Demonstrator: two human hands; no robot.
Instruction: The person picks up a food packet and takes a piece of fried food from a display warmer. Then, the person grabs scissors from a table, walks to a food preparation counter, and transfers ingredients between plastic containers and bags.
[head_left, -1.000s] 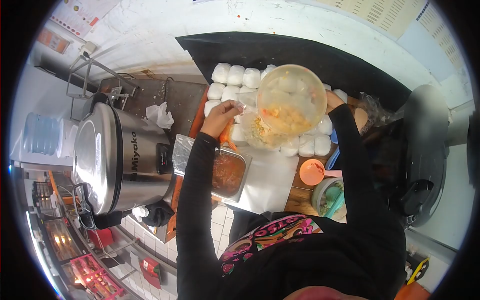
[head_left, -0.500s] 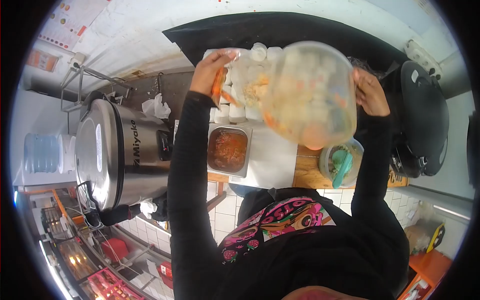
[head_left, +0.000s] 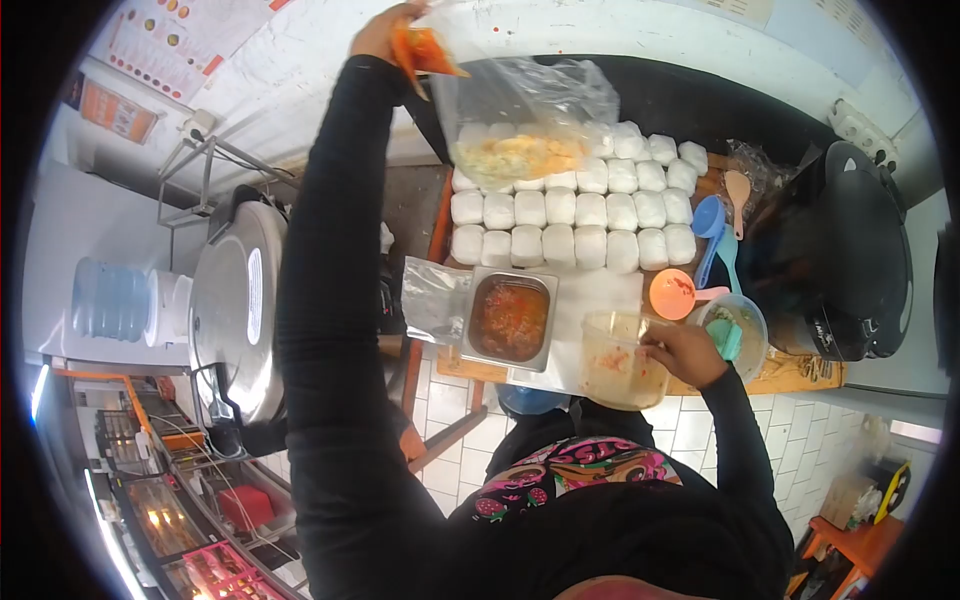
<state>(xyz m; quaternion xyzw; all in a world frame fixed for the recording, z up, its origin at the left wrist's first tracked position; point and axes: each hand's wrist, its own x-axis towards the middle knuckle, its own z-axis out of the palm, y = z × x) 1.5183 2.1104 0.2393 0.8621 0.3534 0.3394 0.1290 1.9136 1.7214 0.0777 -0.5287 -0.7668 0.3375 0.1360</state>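
My left hand (head_left: 383, 36), raised at the upper left, grips the top of a clear plastic bag (head_left: 545, 90). Bright orange material shows at the bag's top beside the fingers. Yellowish, chunky food (head_left: 520, 157) sits in the bag's lower end, over rows of white wrapped bundles (head_left: 575, 208). At the table's front edge, my right hand (head_left: 692, 354) holds the rim of a translucent plastic tub (head_left: 622, 385) with food residue on its walls. Left of the tub stands a metal pan of red sauce (head_left: 510, 315).
An orange scoop (head_left: 673, 294), a blue scoop (head_left: 708, 215) and a peach paddle (head_left: 738, 188) lie at the right. Beside them is a tub with a teal spoon (head_left: 724, 340). A black cooker (head_left: 850, 240) stands far right, a steel cooker (head_left: 235, 300) left.
The tub, earlier held up and tipped beside the bag, has come down to the table's front edge in my right hand. My left hand has risen up and left with the bag.
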